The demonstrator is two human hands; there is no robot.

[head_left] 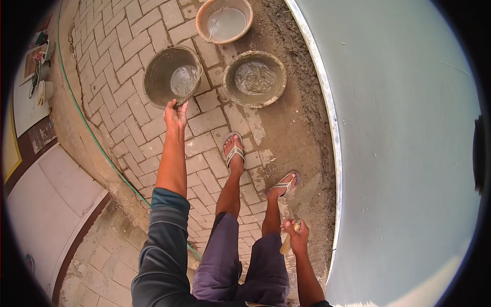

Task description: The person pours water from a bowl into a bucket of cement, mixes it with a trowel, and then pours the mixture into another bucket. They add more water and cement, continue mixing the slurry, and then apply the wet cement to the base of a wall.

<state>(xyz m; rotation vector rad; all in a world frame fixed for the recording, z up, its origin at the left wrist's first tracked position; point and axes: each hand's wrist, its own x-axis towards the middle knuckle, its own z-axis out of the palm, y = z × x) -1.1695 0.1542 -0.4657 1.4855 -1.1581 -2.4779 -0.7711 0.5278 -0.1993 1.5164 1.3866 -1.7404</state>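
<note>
Bucket [157, 77] with a wet grey patch inside, above the brick paving [118, 66] in the head view: my left fingers [170, 105] hold its near edge. My right fingers [288, 225] are closed around a trowel [285, 246]. Just beside the bucket, a basin [280, 66] contains grey mix.

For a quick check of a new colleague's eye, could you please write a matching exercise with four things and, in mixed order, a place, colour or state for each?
1. Trowel
2. Hose
3. Orange tub
4. Bucket

A. Held in the left hand
B. Has cloudy liquid inside
C. Held in the right hand
D. Green

Pairs: 1-C, 2-D, 3-B, 4-A
</note>
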